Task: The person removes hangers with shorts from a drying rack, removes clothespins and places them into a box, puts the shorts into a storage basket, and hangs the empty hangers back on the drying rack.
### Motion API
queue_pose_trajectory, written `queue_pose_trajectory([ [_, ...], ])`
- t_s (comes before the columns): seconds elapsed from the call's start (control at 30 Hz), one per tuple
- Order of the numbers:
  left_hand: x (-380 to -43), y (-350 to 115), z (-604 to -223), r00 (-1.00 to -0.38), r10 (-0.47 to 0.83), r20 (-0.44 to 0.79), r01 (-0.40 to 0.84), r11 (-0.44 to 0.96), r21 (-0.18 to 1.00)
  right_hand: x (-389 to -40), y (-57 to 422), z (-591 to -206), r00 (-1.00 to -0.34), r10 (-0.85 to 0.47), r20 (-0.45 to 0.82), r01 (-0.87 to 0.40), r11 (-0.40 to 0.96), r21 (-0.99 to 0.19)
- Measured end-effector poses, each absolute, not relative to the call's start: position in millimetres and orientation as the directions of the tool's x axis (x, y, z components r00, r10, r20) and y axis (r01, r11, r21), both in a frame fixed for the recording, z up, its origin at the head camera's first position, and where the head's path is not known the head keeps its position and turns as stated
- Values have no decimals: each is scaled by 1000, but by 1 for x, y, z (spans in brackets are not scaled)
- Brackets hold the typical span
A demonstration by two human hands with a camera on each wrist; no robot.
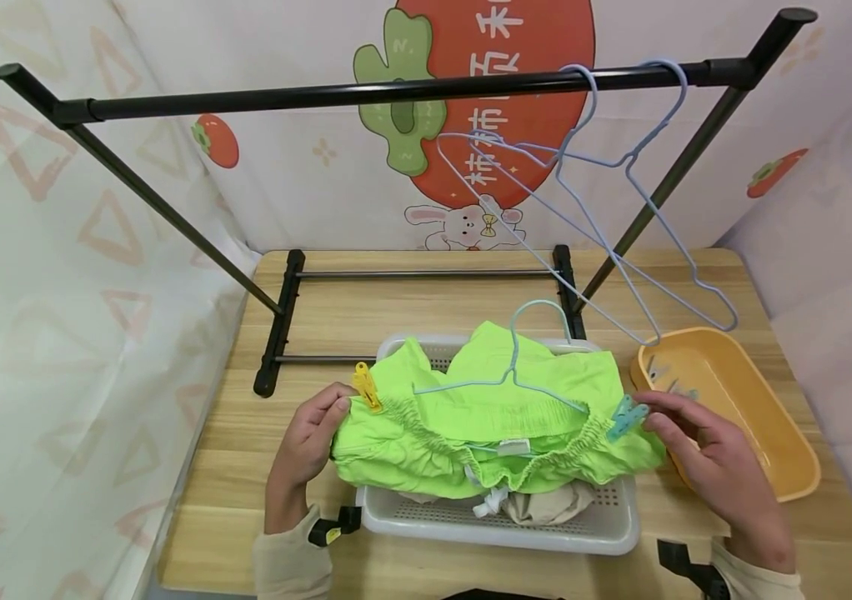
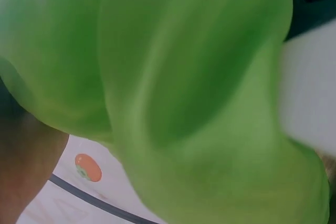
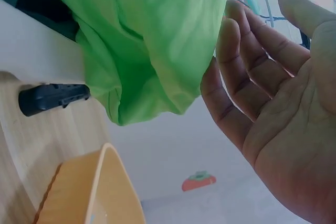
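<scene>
Bright green shorts [image 1: 538, 408] with a gathered waistband hang on a pale blue hanger [image 1: 513, 367] over a basket. A yellow clothespin [image 1: 368, 387] clips the waistband's left side, a teal clothespin [image 1: 627, 418] its right. My left hand [image 1: 312, 437] pinches the shorts' left edge between thumb and fingers; in the left wrist view, green cloth [image 2: 210, 103] covers most of the picture. My right hand [image 1: 719, 467] is beside the teal clothespin. In the right wrist view its fingers [image 3: 252, 61] extend near the cloth, with the thumb apart from them.
The grey basket [image 1: 501, 533] below holds beige cloth [image 1: 552, 505]. At right stands an orange tub [image 1: 764, 425] with several clothespins. Behind, a black rack [image 1: 321, 98] spans the wooden table [image 1: 216, 500], and two blue hangers [image 1: 583, 158] hang from its bar.
</scene>
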State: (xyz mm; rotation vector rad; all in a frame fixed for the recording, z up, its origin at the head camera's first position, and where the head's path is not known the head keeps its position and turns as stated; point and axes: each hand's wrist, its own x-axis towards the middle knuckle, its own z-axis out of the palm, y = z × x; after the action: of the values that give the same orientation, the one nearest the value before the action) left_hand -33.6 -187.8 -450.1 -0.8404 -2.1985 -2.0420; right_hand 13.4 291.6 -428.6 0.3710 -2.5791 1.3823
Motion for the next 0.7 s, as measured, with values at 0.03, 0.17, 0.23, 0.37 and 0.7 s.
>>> queue_pose_trajectory([
  [0.03,-33,-188,-450,-857,365,365,393,3,920,12,290,-428,-952,-125,278,-301,535,-790],
  [0.17,-33,-190,-450,-862,377,338,376,27,926,9,286,-430,-964,-113,242,-264,539,-800],
  [0.23,-32,-190,-451,-863,387,324,366,38,930,8,285,-431,-966,-117,231,-257,539,-802],
  [0.37,-30,-191,-454,-863,394,317,365,52,930,9,286,-433,-965,-132,228,-263,527,-808],
  [0.7,-29,-193,-455,-855,411,317,368,49,928,13,297,-430,-952,-175,249,-303,461,-834],
])
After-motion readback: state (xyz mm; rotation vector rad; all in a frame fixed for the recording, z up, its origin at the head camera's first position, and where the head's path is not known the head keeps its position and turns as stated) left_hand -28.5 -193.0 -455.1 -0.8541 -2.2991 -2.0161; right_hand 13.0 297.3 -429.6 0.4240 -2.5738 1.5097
